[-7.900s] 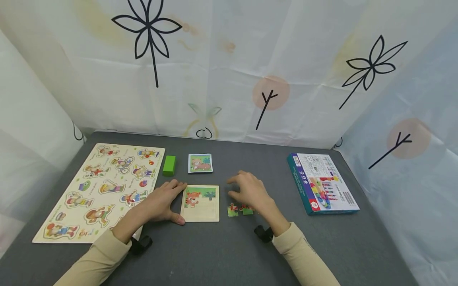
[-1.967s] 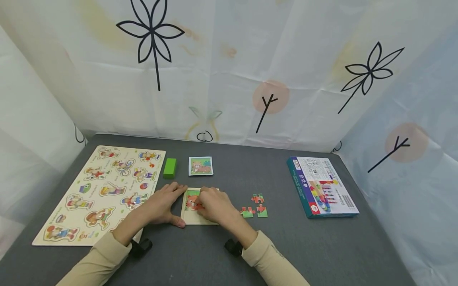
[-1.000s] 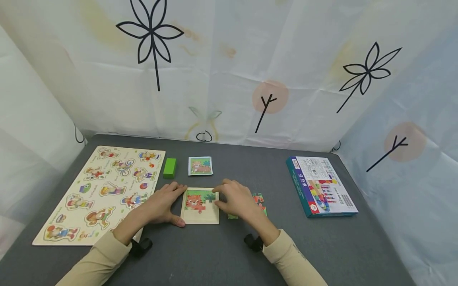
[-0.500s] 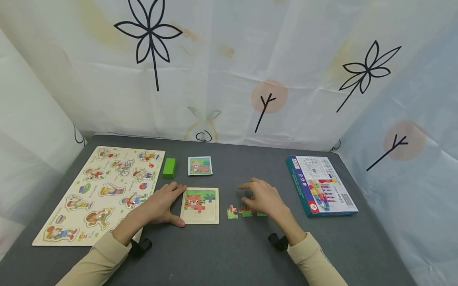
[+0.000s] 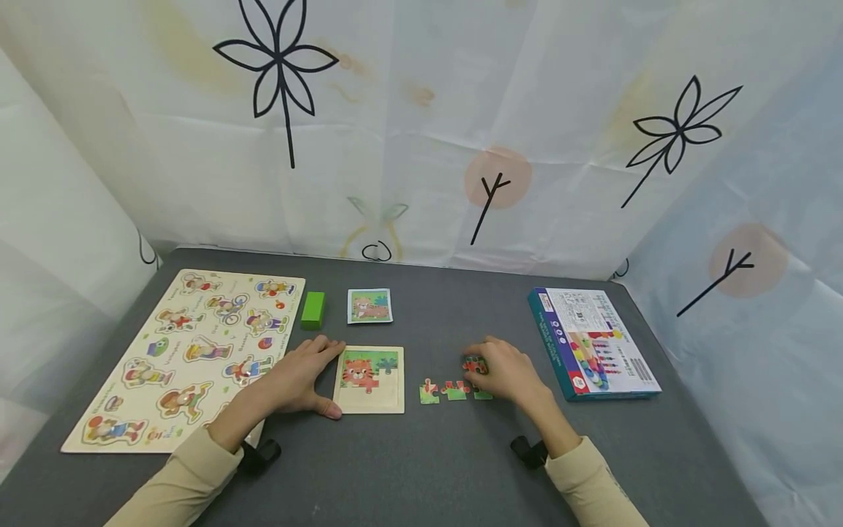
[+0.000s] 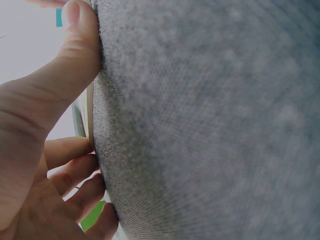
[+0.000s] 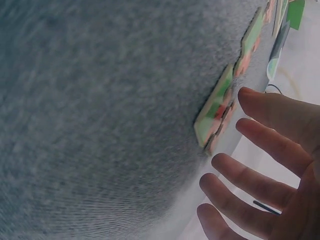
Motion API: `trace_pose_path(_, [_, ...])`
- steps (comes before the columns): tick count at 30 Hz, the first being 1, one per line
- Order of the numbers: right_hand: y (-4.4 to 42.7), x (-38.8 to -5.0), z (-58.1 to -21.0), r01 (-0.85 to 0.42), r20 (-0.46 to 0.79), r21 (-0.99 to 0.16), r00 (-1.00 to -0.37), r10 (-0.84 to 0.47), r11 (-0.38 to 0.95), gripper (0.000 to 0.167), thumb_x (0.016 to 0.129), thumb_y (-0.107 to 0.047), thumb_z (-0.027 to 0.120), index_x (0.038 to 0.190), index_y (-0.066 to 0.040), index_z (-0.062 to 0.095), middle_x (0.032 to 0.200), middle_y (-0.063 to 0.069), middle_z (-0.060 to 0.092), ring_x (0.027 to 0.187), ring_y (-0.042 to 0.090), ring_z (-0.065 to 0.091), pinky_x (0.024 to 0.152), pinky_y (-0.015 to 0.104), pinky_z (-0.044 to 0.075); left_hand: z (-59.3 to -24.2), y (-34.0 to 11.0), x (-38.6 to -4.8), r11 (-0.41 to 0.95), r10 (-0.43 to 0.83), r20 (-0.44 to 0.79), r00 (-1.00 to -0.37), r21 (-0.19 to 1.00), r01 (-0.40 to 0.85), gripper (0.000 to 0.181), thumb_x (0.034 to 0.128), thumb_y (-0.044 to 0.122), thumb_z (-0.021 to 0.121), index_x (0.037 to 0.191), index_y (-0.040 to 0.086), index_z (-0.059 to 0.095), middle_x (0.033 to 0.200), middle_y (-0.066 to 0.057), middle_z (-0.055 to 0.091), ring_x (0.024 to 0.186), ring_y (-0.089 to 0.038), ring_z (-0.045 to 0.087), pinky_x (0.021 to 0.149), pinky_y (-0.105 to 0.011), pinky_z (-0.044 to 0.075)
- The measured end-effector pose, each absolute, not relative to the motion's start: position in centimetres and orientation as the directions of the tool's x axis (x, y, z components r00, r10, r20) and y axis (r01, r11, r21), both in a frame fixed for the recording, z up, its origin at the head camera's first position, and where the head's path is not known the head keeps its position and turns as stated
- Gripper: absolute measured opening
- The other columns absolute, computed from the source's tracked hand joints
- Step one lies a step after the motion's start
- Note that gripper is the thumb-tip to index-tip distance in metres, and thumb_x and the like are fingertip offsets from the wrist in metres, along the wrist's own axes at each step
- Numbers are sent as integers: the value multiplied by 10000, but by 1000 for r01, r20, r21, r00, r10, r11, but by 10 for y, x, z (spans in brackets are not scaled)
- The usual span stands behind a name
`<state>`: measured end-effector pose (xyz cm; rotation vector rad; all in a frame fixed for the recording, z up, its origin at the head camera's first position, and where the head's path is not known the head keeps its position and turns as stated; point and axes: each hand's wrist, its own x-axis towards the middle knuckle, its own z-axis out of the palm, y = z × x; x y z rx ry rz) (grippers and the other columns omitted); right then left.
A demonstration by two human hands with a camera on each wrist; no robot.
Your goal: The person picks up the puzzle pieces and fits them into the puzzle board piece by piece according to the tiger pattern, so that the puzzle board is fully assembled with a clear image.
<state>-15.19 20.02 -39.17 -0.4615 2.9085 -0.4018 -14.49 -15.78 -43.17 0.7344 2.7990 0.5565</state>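
A small square puzzle board (image 5: 385,399) lies in mid-table, with tiger and green leafy pieces fitted in its upper part. Spread along its left edge, my left hand (image 5: 304,377) touches the board with thumb and index finger; the left wrist view shows its fingertips down at the cloth. My right hand (image 5: 506,372) is over a loose red puzzle piece (image 5: 474,364), thumb and index finger on either side. In the right wrist view the right hand's fingers (image 7: 257,132) are spread, apart from the pieces. Green-and-red pieces (image 5: 454,391) lie in a row below, one partly hidden by the hand.
A picture card (image 5: 369,306) lies behind the board, beside a green block (image 5: 312,310). At left is a large board with figures (image 5: 197,373); at right, a flat box (image 5: 596,340). A printed fabric wall (image 5: 421,124) stands behind the table.
An orange piece has joined the tiger picture on the board. My right hand has left the board and moved right to the loose pieces. The left hand stays by the board's edge.
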Motion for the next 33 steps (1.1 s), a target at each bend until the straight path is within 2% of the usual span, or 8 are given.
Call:
trace_pose_path(8, [203, -154, -394, -264, -145, -291, -938, -315, 920, 297, 884, -201, 802, 1167, -115, 777, 1119, 115, 708, 935, 227, 661, 711, 442, 560, -432, -158, -145, 809, 502, -96, -859, 403, 428, 1118, 665, 596, 894, 1503, -9, 469, 1421, -208, 525, 1272, -371, 529, 1031, -571, 467])
trace_pose_path(15, [203, -157, -395, -248, -164, -301, -938, -306, 921, 280, 896, -197, 790, 1163, -114, 779, 1057, 97, 692, 839, 169, 591, 653, 359, 504, -432, -158, -145, 807, 504, -97, -858, 406, 428, 1119, 671, 601, 888, 1507, -10, 464, 1429, -212, 519, 1284, -377, 523, 1034, -574, 464])
trace_pose_path(24, [203, -157, -395, -266, -126, -324, -939, -320, 908, 269, 897, -209, 787, 1143, -101, 783, 1028, 102, 689, 815, 167, 581, 632, 335, 488, -431, -158, -145, 807, 507, -92, -857, 401, 434, 1119, 673, 601, 886, 1505, -16, 464, 1427, -214, 522, 1290, -385, 523, 1040, -578, 462])
trace_pose_path(30, [199, -155, -395, -288, -85, -335, -939, -333, 897, 276, 894, -232, 792, 1144, -114, 783, 972, 84, 660, 734, 146, 504, 561, 293, 389, -431, -158, -145, 809, 503, -96, -859, 402, 429, 1122, 669, 604, 887, 1506, -12, 465, 1424, -208, 525, 1284, -379, 526, 1040, -573, 465])
trace_pose_path(33, [195, -154, -395, -301, -64, -338, -938, -342, 891, 264, 892, -234, 795, 1129, -120, 785, 953, 70, 654, 721, 133, 488, 557, 284, 381, -432, -158, -145, 809, 503, -98, -859, 402, 428, 1124, 669, 608, 885, 1508, -11, 464, 1426, -207, 523, 1284, -377, 525, 1040, -571, 465])
